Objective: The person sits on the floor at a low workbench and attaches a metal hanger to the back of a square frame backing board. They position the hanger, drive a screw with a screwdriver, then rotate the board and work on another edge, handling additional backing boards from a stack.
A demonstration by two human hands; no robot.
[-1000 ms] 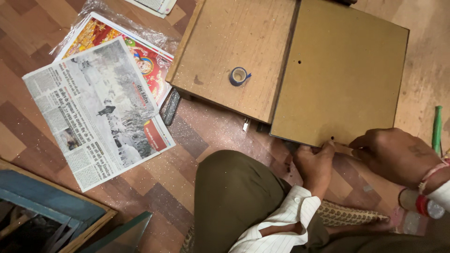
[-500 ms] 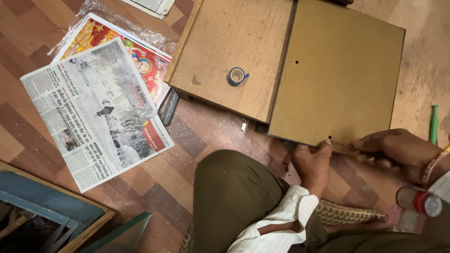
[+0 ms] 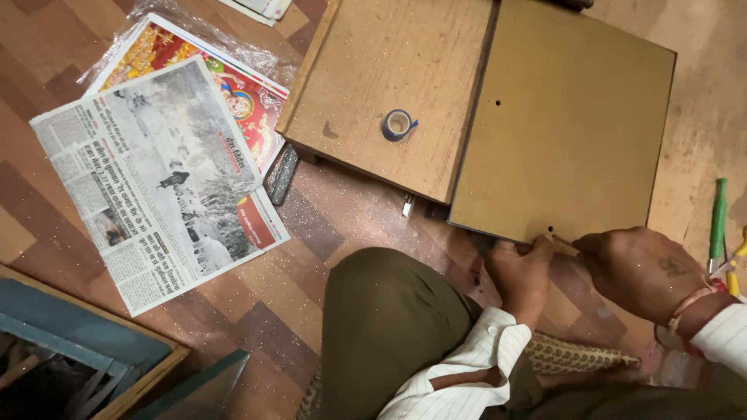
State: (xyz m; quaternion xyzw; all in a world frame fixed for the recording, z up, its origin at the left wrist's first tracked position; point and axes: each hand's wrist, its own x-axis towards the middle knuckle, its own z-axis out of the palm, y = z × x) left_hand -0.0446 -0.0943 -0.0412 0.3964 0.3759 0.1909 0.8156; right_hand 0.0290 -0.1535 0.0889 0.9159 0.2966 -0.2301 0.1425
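Board, a flat brown panel, lies on the floor with its left edge over a lighter wooden board; its near edge runs left to right just ahead of both hands. A small hole sits at that near edge, and a thin tool points into it from the right, its long axis slanting up-left. The right hand is closed around the tool's hidden handle, fingers curled tight; it is the nearer hand to the hole. The left hand rests at the board's near edge just left of the hole, fingers bent against the edge; whether it pinches anything I cannot tell.

On the wooden board, near its right edge, lies a roll of blue tape. A newspaper is spread on the floor to the left. A green-handled tool lies on the floor to the right. At the lower left corner, an open wooden box shows dim contents I cannot make out.
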